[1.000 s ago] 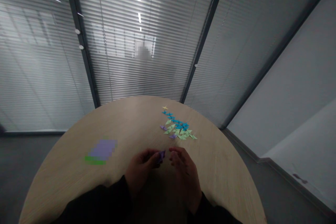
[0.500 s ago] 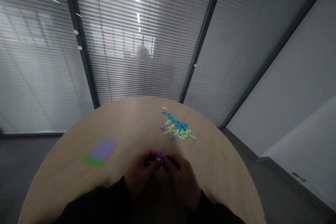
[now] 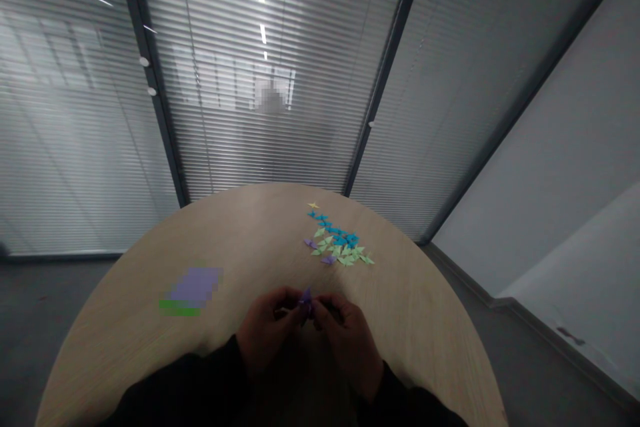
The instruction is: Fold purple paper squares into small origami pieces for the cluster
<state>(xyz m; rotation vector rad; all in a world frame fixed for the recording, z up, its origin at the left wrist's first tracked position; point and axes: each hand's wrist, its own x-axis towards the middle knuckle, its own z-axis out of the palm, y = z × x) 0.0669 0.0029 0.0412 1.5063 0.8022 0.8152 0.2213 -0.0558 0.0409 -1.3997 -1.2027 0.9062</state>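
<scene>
Between my two hands, over the near part of the table, is a small purple origami crane, its pointed tip facing up. My left hand is closed, pinching its left side between thumb and fingers. From the other side, my right hand pinches the folded paper with closed fingertips. The lower part of the paper is hidden by the fingers. Beyond my hands lie several folded paper cranes: light green ones, blue ones, a yellow one and two purple ones.
A blurred purple and green stack, looking like paper sheets, lies left of my hands on the round wooden table. Past the table's far edge stand glass panels with blinds. A white wall rises at the right.
The purple paper has turned slightly between my fingertips, and a pale face that showed before is mostly out of sight. My hands stay in nearly the same place.
</scene>
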